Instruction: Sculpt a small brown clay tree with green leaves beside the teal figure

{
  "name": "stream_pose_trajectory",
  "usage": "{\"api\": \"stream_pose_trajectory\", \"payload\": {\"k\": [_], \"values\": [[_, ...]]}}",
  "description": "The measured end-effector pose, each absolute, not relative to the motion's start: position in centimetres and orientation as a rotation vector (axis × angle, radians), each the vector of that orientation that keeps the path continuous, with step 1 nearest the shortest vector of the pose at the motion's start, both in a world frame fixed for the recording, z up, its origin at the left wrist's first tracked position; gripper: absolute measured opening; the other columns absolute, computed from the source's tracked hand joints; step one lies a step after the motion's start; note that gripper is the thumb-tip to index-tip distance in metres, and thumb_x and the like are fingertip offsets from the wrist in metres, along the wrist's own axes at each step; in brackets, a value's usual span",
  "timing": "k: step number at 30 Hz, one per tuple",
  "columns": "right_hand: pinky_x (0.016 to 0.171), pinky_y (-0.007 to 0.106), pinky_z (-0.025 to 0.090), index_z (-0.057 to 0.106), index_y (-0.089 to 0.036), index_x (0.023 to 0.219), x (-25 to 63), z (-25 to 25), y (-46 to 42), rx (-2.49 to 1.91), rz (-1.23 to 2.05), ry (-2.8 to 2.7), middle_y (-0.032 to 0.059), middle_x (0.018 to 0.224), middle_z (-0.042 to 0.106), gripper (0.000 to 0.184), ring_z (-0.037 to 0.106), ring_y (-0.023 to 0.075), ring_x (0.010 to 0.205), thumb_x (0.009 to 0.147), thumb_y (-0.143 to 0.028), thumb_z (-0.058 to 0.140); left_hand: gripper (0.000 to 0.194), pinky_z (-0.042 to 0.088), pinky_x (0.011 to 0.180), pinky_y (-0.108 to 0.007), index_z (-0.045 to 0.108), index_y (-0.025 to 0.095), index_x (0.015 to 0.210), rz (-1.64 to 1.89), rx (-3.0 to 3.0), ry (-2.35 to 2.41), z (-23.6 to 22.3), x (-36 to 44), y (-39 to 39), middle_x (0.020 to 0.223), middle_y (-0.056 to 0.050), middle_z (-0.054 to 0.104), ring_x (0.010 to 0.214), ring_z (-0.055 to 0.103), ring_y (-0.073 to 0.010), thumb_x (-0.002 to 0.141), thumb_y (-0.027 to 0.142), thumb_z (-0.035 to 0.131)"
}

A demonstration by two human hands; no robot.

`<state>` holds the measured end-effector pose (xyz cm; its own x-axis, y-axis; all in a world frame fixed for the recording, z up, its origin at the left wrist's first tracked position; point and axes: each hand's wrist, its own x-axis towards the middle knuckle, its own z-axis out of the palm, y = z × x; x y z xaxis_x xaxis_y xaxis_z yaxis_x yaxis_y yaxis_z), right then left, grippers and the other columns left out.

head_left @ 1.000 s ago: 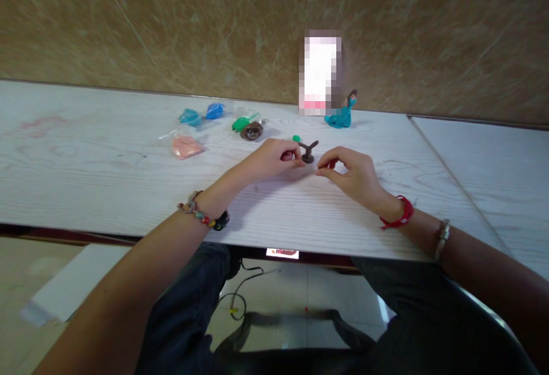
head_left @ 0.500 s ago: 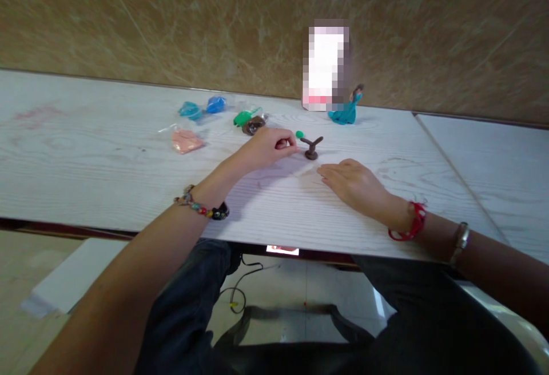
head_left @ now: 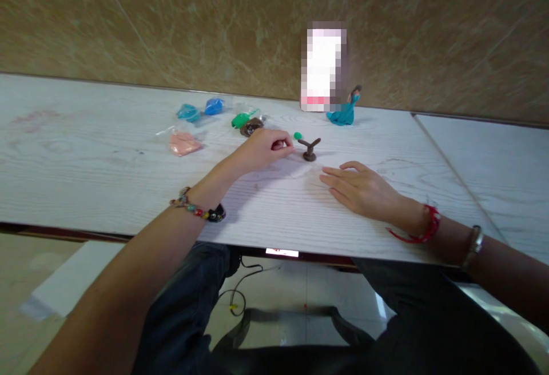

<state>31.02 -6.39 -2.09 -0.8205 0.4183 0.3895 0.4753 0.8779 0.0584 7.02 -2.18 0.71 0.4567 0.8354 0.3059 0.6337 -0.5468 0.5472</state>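
Observation:
A small brown clay piece (head_left: 309, 151) stands upright on the table between my hands, with a round base, a short stem and two arms spread in a V. Just left of it, my left hand (head_left: 268, 147) is closed with curled fingers and the fingertips together; anything inside them is hidden. My right hand (head_left: 364, 189) lies palm down to the lower right of the brown piece, fingers stretched and apart, holding nothing. Neither hand appears to touch the piece. Behind it is a little green clay ball (head_left: 297, 135).
Bags of teal (head_left: 189, 113), blue (head_left: 214, 106), green (head_left: 241, 120), brown (head_left: 252, 127) and peach clay (head_left: 184, 142) lie back left. A blurred, bright phone-like screen (head_left: 323, 69) leans on the wall (head_left: 193, 26) beside a teal-dressed figurine (head_left: 343, 113). The white table (head_left: 266, 215) meets the wall.
My left hand has drawn slightly left, away from the brown clay piece, which stands free. My right hand has moved down and right, and its pinched fingers have spread.

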Motion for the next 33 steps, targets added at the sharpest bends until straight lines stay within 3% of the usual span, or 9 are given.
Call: {"api": "stream_pose_trajectory", "payload": {"k": [5, 9, 16, 20, 25, 29, 33], "values": [[0.081, 0.034, 0.048, 0.058, -0.018, 0.106, 31.1, -2.3, -5.7, -0.809, 0.014, -2.533, 0.0062, 0.106, 0.065, 0.027, 0.061, 0.0171, 0.092, 0.081, -0.018, 0.047, 0.013, 0.024, 0.05, -0.022, 0.06, 0.013, 0.067, 0.757, 2.376, 1.256, 0.8, 7.0, -2.1, 0.048, 0.006, 0.04, 0.049, 0.035, -0.0072, 0.074, 0.023, 0.054], [0.081, 0.031, 0.049, 0.06, -0.012, 0.104, 30.9, -2.0, -5.1, -0.841, 0.14, -2.483, 0.0102, 0.101, 0.065, 0.027, 0.06, 0.0184, 0.093, 0.079, -0.021, 0.054, 0.014, 0.026, 0.05, -0.022, 0.06, 0.013, 0.068, 0.749, 2.379, 1.246, 0.6, 6.9, -1.9, 0.049, 0.005, 0.041, 0.049, 0.036, -0.0071, 0.074, 0.024, 0.053], [0.078, 0.032, 0.047, 0.063, -0.017, 0.076, 29.8, -1.9, -4.3, -0.799, 0.253, -2.496, 0.0071, 0.086, 0.062, 0.012, 0.056, 0.0167, 0.084, 0.08, -0.019, 0.052, 0.015, 0.025, 0.049, -0.021, 0.06, 0.013, 0.069, 0.717, 2.408, 1.224, 0.3, 6.8, -1.7, 0.048, 0.006, 0.04, 0.048, 0.036, -0.0068, 0.075, 0.026, 0.054], [0.068, 0.028, 0.047, 0.059, -0.016, 0.074, 29.6, -1.7, -4.0, -0.896, 0.368, -2.343, 0.0047, 0.078, 0.061, 0.008, 0.056, 0.0146, 0.075, 0.078, -0.017, 0.053, 0.016, 0.025, 0.048, -0.021, 0.059, 0.013, 0.068, 0.742, 2.392, 1.221, 0.4, 6.8, -1.8, 0.048, 0.005, 0.041, 0.048, 0.036, -0.007, 0.075, 0.026, 0.054], [0.057, 0.025, 0.044, 0.058, -0.017, 0.07, 28.7, -1.7, -2.4, -1.105, 0.501, -1.842, 0.0028, 0.071, 0.064, 0.011, 0.057, 0.013, 0.064, 0.076, -0.025, 0.054, 0.019, 0.033, 0.052, -0.021, 0.06, 0.015, 0.086, 0.967, 2.402, 1.181, 0.9, 7.3, -2.3, 0.071, -0.001, 0.057, 0.06, 0.046, -0.009, 0.082, 0.023, 0.043], [0.058, 0.026, 0.043, 0.059, -0.016, 0.068, 27.7, -1.8, -1.4, -1.117, 0.604, -1.748, 0.0023, 0.067, 0.064, 0.013, 0.056, 0.0123, 0.061, 0.074, -0.028, 0.055, 0.019, 0.041, 0.065, -0.024, 0.06, 0.017, 0.093, 1.142, 2.493, 1.262, 0.9, 8.1, -2.4, 0.086, -0.004, 0.056, 0.078, 0.05, -0.0128, 0.081, 0.023, 0.047], [0.058, 0.026, 0.043, 0.058, -0.016, 0.066, 27.5, -2.1, -1.2, -1.163, 0.656, -1.731, 0.002, 0.066, 0.064, 0.012, 0.055, 0.0121, 0.06, 0.073, -0.025, 0.055, 0.017, 0.043, 0.078, -0.03, 0.061, 0.017, 0.092, 1.095, 2.559, 1.282, 0.3, 9.0, -2.2, 0.09, -0.005, 0.053, 0.087, 0.05, -0.0152, 0.078, 0.024, 0.053]]}}
